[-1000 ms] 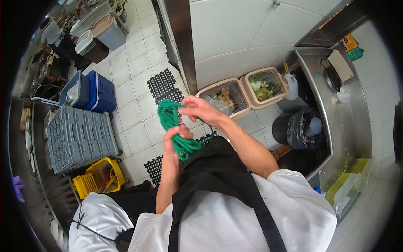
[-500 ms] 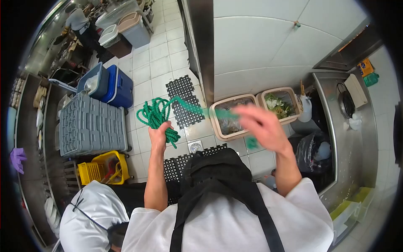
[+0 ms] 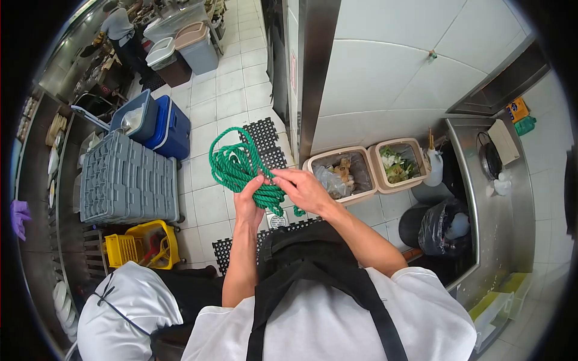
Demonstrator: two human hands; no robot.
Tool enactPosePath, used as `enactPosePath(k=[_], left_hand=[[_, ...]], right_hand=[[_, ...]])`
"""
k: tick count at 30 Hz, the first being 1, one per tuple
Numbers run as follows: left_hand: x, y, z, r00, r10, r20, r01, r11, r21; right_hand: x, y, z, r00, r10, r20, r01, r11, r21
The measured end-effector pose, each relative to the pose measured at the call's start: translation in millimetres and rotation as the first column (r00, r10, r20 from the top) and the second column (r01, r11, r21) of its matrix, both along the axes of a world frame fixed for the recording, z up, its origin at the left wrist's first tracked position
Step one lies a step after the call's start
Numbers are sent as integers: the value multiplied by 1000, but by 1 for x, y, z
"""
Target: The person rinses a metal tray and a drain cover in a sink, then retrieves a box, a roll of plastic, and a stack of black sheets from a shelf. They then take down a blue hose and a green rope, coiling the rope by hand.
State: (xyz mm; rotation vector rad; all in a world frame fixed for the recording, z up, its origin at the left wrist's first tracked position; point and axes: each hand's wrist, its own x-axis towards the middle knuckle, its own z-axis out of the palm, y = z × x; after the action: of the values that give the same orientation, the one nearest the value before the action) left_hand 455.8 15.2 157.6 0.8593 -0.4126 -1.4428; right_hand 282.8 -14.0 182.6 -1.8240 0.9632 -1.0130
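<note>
A coiled green rope (image 3: 232, 165) hangs in loops in front of my body. My left hand (image 3: 248, 201) is closed around the bundle near its lower end, thumb on top. Beside it, my right hand (image 3: 301, 189) pinches a strand of the same rope between thumb and fingers, close to the left thumb. A short end of rope dangles below the right hand. The strand in my right fingers is partly hidden by them.
Two beige bins (image 3: 373, 189) with waste stand by the wall. Left are grey stacked racks (image 3: 129, 180), a blue cooler (image 3: 171, 129) and a yellow mop bucket (image 3: 171, 246). One co-worker (image 3: 129, 313) bends close at my left; another person (image 3: 120, 33) stands far off. A steel counter (image 3: 518, 210) runs right.
My right hand has come in from the right, bringing its rope strand to the bundle beside my left hand. The bundle now shows larger loops. My left hand still grips it.
</note>
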Motion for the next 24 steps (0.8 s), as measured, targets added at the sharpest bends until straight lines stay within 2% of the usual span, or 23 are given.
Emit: enactPosePath(k=[2,4,6,7,10,12,13,15,16,18,19,20,21,22,23,24], left_hand=[[7,-2,-8,999,-39,25,40,999,-25],[7,-5,-6,982,-130,-139,131,991,-4],[3,-6,4,971,-148,-190,141,989,-51],[1,-8,13,957,-164,-238,145,985,-97],[0,-16,4,908,-252,-336,211,965,-153],[14,-20,-33,791,-294,-536,223,955,-194],[12,-22,-33,795,-291,-532,215,955,-202],[5,-24,-28,701,-444,-558,351,896,-272],[1,-25,-22,707,-442,-552,347,897,-273],[-8,-25,-9,830,-296,-474,217,952,-215],[-10,-28,-5,835,-192,-516,111,977,-185],[-9,-31,-4,836,-189,-515,108,977,-184],[-5,-35,-3,848,-133,-513,42,982,-184],[0,-39,-3,856,-76,-511,-23,982,-185],[7,-40,-6,850,-90,-519,-26,977,-212],[16,-41,-8,852,-91,-516,-27,976,-216]], right_hand=[[-6,3,-5,998,54,-29,-54,999,-5],[-21,2,4,996,84,-32,-82,996,45],[-36,5,13,950,125,-287,-122,992,28],[-41,10,15,941,92,-325,-110,993,-37],[-53,28,9,925,112,-364,-158,982,-100],[-64,25,10,922,139,-361,-174,983,-66],[-68,24,4,940,146,-309,-172,983,-59],[-76,22,-8,955,160,-251,-179,982,-57],[-79,22,-12,960,163,-229,-175,984,-34],[-91,25,-13,965,165,-205,-171,985,-12],[-98,28,-6,960,199,-195,-172,974,150],[-105,32,-2,956,233,-180,-170,936,309],[-112,33,-5,954,238,-180,-175,936,306],[-119,34,-11,954,255,-154,-179,904,387],[-127,37,-18,955,268,-125,-182,865,467],[-139,40,-25,955,270,-123,-185,867,463]])
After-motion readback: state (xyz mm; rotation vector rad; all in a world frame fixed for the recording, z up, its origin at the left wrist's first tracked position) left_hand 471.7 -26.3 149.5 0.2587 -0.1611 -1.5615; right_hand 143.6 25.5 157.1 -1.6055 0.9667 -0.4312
